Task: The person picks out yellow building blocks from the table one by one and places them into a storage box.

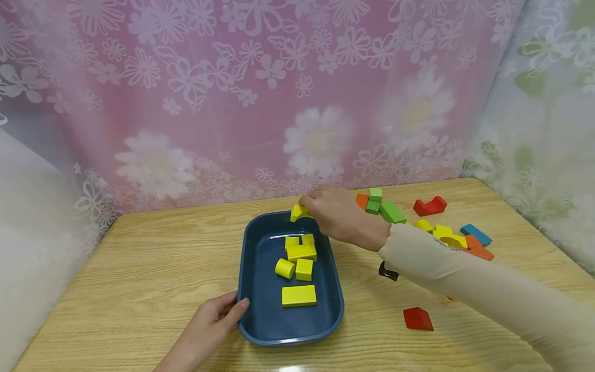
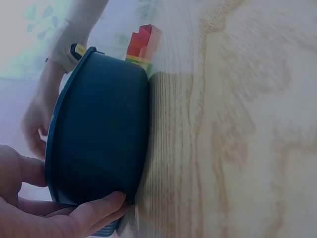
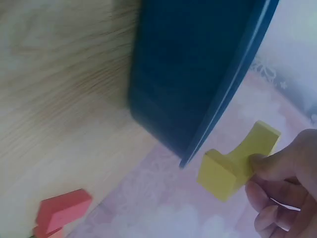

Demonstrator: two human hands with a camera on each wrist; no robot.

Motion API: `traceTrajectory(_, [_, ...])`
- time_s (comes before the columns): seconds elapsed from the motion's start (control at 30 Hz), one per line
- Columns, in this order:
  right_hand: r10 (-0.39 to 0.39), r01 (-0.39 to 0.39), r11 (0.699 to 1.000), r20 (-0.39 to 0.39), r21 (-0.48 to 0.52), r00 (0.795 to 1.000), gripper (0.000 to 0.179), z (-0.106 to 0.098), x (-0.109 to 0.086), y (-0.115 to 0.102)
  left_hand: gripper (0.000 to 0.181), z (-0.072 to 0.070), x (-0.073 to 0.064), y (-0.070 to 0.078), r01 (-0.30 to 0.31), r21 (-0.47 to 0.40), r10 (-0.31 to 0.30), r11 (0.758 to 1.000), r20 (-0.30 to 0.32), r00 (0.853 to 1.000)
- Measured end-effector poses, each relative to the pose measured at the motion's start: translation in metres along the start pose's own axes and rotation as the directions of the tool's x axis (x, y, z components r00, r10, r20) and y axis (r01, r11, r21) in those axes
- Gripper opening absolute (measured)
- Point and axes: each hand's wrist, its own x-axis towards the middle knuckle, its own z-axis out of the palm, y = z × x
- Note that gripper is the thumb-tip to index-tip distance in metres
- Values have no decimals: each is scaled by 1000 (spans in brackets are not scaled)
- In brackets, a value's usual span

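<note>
A dark blue rectangular tray [image 1: 265, 325] stands on the wooden table, with several yellow blocks in it, among them a flat rectangular block [image 1: 299, 296] and a cylinder [image 1: 285, 268]. My left hand [image 1: 209, 323] grips the tray's near left side, thumb over the rim; the left wrist view shows its fingers along the outer wall. Over the tray's far right corner, my right hand [image 1: 337, 214] pinches a yellow arch block [image 3: 233, 168] between thumb and fingers. In the right wrist view that block's curved cut-out shows, and it hangs just beyond the tray's rim.
Right of the tray lie green blocks [image 1: 392, 212], a red arch block [image 1: 429, 206], a blue block [image 1: 476, 234], yellow blocks [image 1: 443, 231] and orange blocks [image 1: 479, 250]. A red block [image 1: 418, 319] sits nearer the front. A pink flowered curtain [image 1: 260, 129] hangs behind the table.
</note>
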Motion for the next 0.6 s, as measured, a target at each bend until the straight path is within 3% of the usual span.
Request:
traceTrajectory(0.23, [-109, 124, 985, 125, -121, 986, 36, 3, 21, -26, 49, -2, 0, 0, -24, -6, 24, 1000, 24, 999])
traceTrajectory(0.6, [-283, 348, 908, 271, -234, 920, 28, 28, 46, -60, 47, -2, 0, -1, -34, 6, 34, 999, 20, 999])
